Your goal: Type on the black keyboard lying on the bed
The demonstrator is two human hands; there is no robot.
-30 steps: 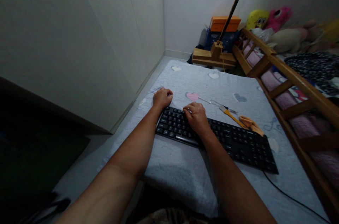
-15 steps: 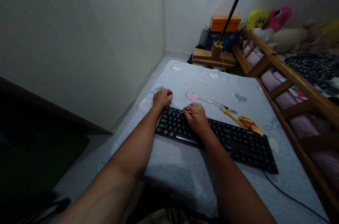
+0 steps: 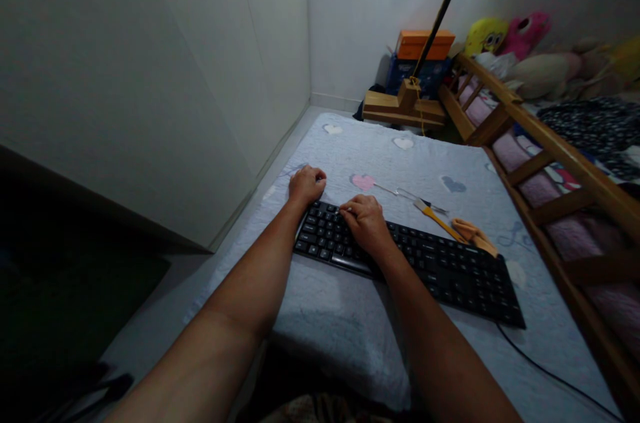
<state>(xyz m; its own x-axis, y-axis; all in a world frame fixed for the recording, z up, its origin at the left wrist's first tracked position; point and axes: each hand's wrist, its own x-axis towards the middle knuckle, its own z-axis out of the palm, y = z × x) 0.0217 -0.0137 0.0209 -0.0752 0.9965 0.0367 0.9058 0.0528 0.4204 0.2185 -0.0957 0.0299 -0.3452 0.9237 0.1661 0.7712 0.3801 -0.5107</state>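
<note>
A black keyboard [image 3: 450, 273] lies slantwise on the cloth-covered surface, its cable running off at the lower right. My right hand [image 3: 367, 220] is over its left half, thumb and fingers pinched together close to the top rows of keys. A tiny pale tip shows at the pinch, too small to name. Just beyond the keyboard's far left corner rests my left hand [image 3: 306, 184], its fingers curled; what they hold, if anything, is hidden. Behind the keyboard lie a yellow-handled brush [image 3: 440, 221], a folded orange cloth [image 3: 473, 234] and thin metal tools [image 3: 413, 195].
A pale blue cloth with heart prints [image 3: 330, 316] covers the surface. On the right runs a wooden bed rail [image 3: 565, 143], with plush toys [image 3: 487, 36] behind it. An orange box [image 3: 425, 44] and a wooden stand [image 3: 405, 106] are at the back. A white panel [image 3: 200, 76] rises at left.
My right hand has shifted slightly left along the upper keys, still pinched. My left hand and the keyboard have stayed in place.
</note>
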